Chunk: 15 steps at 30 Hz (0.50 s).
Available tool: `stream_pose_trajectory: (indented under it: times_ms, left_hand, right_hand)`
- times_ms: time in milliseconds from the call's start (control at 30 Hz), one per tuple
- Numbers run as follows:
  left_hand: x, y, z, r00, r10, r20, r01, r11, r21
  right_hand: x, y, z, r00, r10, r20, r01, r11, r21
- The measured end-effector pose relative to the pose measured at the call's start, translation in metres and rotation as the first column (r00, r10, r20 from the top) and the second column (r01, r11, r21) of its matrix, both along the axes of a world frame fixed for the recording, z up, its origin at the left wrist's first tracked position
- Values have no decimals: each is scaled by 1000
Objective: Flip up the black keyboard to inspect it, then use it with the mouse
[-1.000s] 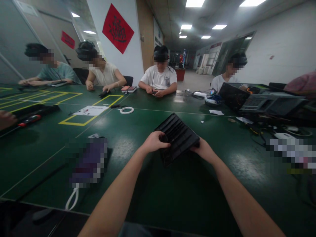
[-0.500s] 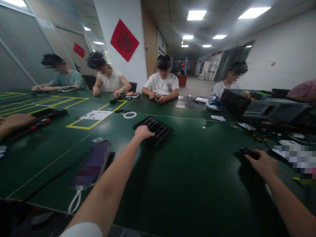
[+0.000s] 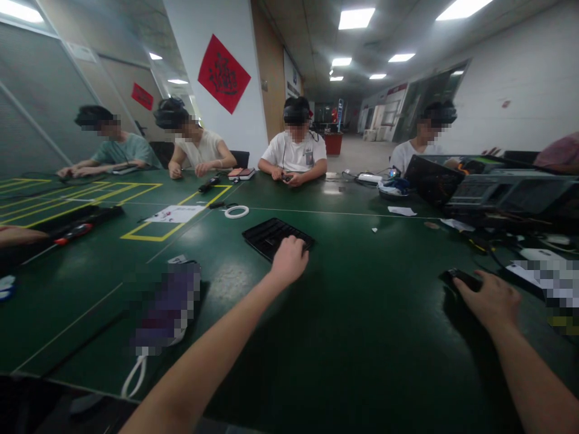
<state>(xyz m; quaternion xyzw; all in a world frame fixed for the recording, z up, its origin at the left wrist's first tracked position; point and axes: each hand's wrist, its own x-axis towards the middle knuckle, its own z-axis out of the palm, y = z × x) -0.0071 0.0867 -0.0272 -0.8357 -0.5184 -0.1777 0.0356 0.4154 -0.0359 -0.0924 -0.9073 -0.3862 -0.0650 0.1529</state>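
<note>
A shallow black tray [image 3: 260, 234] with molded compartments lies on the green table ahead of me. My left hand [image 3: 291, 260] reaches over its front right edge, fingers curled down onto it. The hand hides that corner, and the fingertips are out of sight. Off to the right, my right hand [image 3: 495, 301] holds a small black oblong object [image 3: 455, 275] low over the table, between thumb and fingers. What exactly the object is cannot be made out.
Left of my forearm lies a blurred purple phone-like item [image 3: 167, 304] with a white strap. Beyond the tray are a white ring [image 3: 236, 211] and a paper sheet [image 3: 175, 213]. An opened computer case [image 3: 493, 190] and cables stand at right. Several people sit around the table.
My left hand has moved from the tray's left part to its front right edge. The tray's near side now looks lower. My right hand keeps the black object at nearly the same place.
</note>
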Motion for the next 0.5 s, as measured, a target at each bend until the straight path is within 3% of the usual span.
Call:
stream_pose_trajectory:
  times_ms: [67, 167, 367, 500]
  left_hand:
    - [22, -24, -14, 980, -197, 6, 197, 979, -50]
    - [40, -43, -32, 937, -347, -27, 340, 930, -138]
    - [39, -43, -38, 921, -390, 11, 386, 904, -184]
    - [38, -45, -37, 937, -343, 62, 349, 924, -157]
  right_hand:
    - [0, 1, 1, 1000, 1, -11, -2, 1000, -24]
    - [-2, 1, 2, 999, -8, -39, 6, 999, -52]
    - [-7, -2, 8, 997, 6, -76, -13, 996, -85]
    - [-10, -3, 14, 996, 23, -87, -31, 995, -93]
